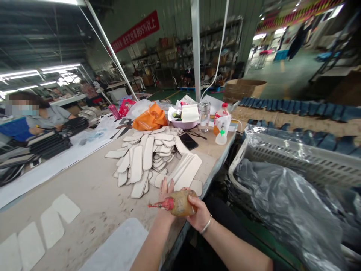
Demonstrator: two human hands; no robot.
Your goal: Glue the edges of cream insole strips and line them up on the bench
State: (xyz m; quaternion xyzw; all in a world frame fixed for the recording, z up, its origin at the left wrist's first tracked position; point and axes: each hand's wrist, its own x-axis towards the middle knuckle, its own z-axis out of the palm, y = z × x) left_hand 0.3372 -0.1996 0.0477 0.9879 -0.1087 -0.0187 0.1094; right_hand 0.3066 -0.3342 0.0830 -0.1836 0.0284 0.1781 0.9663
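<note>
My right hand is wrapped round a squeeze bottle of yellowish-brown liquid, held on its side with the red nozzle pointing left. Behind the bottle, my left hand has its fingers stretched out at the near edge of a fanned row of white panels. Whether those fingertips touch the panels, I cannot tell; the bottle hides part of this hand. Left of the row lies a heap of white rounded pieces with dark edges. Several flat white pieces rest at the table's lower left.
Behind the heap are an orange bag, a purple bowl, a phone, a glass flask and a small green-capped bottle. A plastic crate stands at the right. A masked person sits across the table.
</note>
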